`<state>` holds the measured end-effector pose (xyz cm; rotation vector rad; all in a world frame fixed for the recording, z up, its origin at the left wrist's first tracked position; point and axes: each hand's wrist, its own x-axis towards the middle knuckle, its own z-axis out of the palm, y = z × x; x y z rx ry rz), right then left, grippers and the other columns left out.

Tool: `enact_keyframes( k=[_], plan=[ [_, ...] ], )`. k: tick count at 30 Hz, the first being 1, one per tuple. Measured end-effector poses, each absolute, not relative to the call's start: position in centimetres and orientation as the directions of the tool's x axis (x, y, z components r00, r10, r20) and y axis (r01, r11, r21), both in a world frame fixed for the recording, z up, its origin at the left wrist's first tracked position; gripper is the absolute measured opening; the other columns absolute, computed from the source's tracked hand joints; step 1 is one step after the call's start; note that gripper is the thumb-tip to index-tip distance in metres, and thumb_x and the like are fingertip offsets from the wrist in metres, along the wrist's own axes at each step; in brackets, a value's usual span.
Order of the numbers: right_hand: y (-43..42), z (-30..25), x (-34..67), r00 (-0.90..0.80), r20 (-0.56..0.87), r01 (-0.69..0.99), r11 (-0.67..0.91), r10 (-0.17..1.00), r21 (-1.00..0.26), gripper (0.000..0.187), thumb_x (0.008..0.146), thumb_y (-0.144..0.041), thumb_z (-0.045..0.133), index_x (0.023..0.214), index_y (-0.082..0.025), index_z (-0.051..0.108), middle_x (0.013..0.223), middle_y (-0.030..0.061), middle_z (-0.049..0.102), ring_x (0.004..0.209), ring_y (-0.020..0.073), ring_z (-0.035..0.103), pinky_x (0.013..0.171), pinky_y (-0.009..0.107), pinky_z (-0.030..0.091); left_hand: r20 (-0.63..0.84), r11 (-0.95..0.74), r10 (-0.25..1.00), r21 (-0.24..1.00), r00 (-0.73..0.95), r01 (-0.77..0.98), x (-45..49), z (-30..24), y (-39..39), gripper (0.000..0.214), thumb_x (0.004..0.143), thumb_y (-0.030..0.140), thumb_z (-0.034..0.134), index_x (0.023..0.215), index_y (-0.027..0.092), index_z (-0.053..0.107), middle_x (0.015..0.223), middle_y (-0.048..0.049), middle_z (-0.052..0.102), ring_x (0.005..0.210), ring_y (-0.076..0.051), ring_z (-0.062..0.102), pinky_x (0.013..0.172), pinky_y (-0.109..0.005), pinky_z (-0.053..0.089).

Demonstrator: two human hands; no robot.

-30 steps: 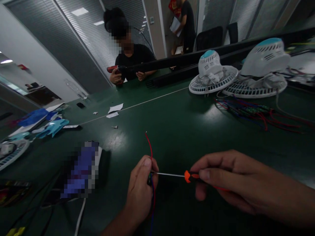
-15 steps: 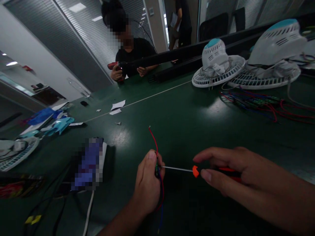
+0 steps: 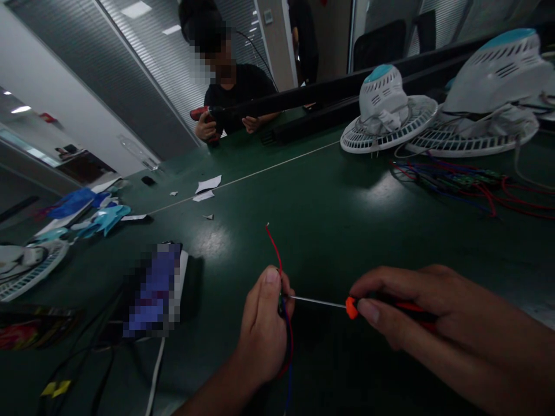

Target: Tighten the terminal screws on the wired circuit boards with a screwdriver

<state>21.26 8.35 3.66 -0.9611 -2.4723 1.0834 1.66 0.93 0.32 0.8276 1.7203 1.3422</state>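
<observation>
Pinched between the thumb and fingers of my left hand (image 3: 264,329) is a small green circuit board (image 3: 281,305), mostly hidden by the fingers. One red wire (image 3: 274,245) sticks up from it, and a red and a blue wire (image 3: 289,358) hang down. My right hand (image 3: 425,318) is closed round a screwdriver (image 3: 351,307) with an orange and black handle. Its thin metal shaft points left, and the tip reaches the board at my left fingers. Whether the tip sits in a screw is too small to tell.
White fan parts (image 3: 390,124) stand at the back right, with a bundle of wired circuit boards (image 3: 468,179) before them. A pixelated device (image 3: 154,294) with a white cable lies at left. Paper scraps (image 3: 208,185) lie beyond. A person (image 3: 236,98) opposite holds a red tool.
My right fingers have closed in on the screwdriver handle just behind its orange collar. Both hands, with the board and screwdriver, sit slightly further right and lower in view.
</observation>
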Motion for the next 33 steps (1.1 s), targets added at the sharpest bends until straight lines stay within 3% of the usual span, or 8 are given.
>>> enact_keyframes(
  k=[4,6,9,12,14,17,22,33],
  plan=[
    [8.4,3.6,21.9,-0.645,-0.158,0.498,0.254,0.748,-0.829,0.036,0.092,-0.047,0.047,0.119,-0.028,0.062,0.074,0.0026,0.070,0.069,0.0201,0.067,0.057,0.031,0.047,-0.206,0.248,0.853,0.968,-0.480,0.026,1.5,0.2,0.9,0.046,0.092,0.055,0.036,0.068,0.019,0.051,0.053,0.0039,0.044,0.048,-0.009,0.038,0.047,-0.020,0.033],
    [8.4,3.5,22.2,-0.626,-0.250,0.426,0.056,0.739,-0.903,0.042,0.091,-0.046,0.048,0.126,-0.025,0.058,0.070,0.0032,0.068,0.061,0.0185,0.064,0.051,0.029,0.045,-0.224,0.252,0.853,0.968,-0.471,-0.004,1.4,0.2,0.9,0.045,0.092,0.054,0.035,0.069,0.019,0.051,0.052,0.0040,0.044,0.047,-0.009,0.037,0.046,-0.020,0.032],
    [8.7,3.5,21.9,-0.663,-0.370,0.252,-0.272,0.651,-0.929,0.039,0.090,-0.038,0.050,0.125,-0.022,0.057,0.070,0.0037,0.068,0.049,0.0128,0.055,0.038,0.023,0.036,-0.226,0.235,0.833,0.971,-0.506,-0.046,1.3,0.2,1.1,0.044,0.091,0.054,0.039,0.068,0.019,0.052,0.052,0.0034,0.045,0.048,-0.010,0.039,0.047,-0.020,0.034],
    [9.1,3.6,21.2,-0.685,-0.377,0.087,-0.445,0.623,-0.891,0.031,0.084,-0.036,0.059,0.112,-0.022,0.060,0.073,0.0034,0.071,0.046,0.0100,0.054,0.038,0.019,0.037,-0.227,0.226,0.799,0.971,-0.557,-0.071,1.2,0.2,1.3,0.042,0.091,0.051,0.040,0.067,0.019,0.052,0.052,0.0034,0.044,0.048,-0.010,0.040,0.048,-0.021,0.035],
    [9.4,3.8,20.9,-0.679,-0.376,0.045,-0.475,0.631,-0.879,0.032,0.082,-0.041,0.063,0.107,-0.021,0.062,0.077,0.0046,0.073,0.046,0.0099,0.056,0.038,0.019,0.039,-0.237,0.224,0.796,0.970,-0.556,-0.093,1.3,0.1,1.3,0.042,0.092,0.052,0.038,0.068,0.019,0.052,0.050,0.0041,0.042,0.047,-0.010,0.039,0.048,-0.021,0.035],
    [9.6,4.2,20.7,-0.661,-0.432,0.161,-0.445,0.614,-0.881,0.037,0.082,-0.047,0.064,0.107,-0.021,0.063,0.070,0.0024,0.072,0.041,0.0071,0.050,0.035,0.016,0.033,-0.226,0.234,0.818,0.971,-0.528,-0.053,1.3,0.1,1.2,0.045,0.091,0.055,0.037,0.068,0.020,0.052,0.051,0.0037,0.043,0.049,-0.011,0.039,0.049,-0.021,0.036],
    [9.6,4.7,20.5,-0.641,-0.523,0.424,-0.309,0.561,-0.851,0.047,0.085,-0.062,0.051,0.073,-0.017,0.059,0.046,-0.0034,0.058,0.032,0.0016,0.034,0.032,0.014,0.020,-0.209,0.294,0.806,0.953,-0.554,0.069,1.0,-0.2,1.0,0.048,0.090,0.057,0.037,0.065,0.019,0.054,0.059,0.0011,0.048,0.055,-0.012,0.044,0.053,-0.022,0.040],
    [9.6,4.7,20.3,-0.632,-0.524,0.506,-0.208,0.571,-0.837,0.040,0.092,-0.053,0.045,0.074,-0.019,0.057,0.043,-0.0094,0.047,0.029,0.0020,0.030,0.029,0.012,0.020,-0.271,0.395,0.788,0.911,-0.553,0.116,0.6,-0.2,0.9,0.052,0.086,0.065,0.039,0.069,0.020,0.061,0.068,-0.0026,0.057,0.063,-0.016,0.052,0.062,-0.023,0.047]
  ],
)
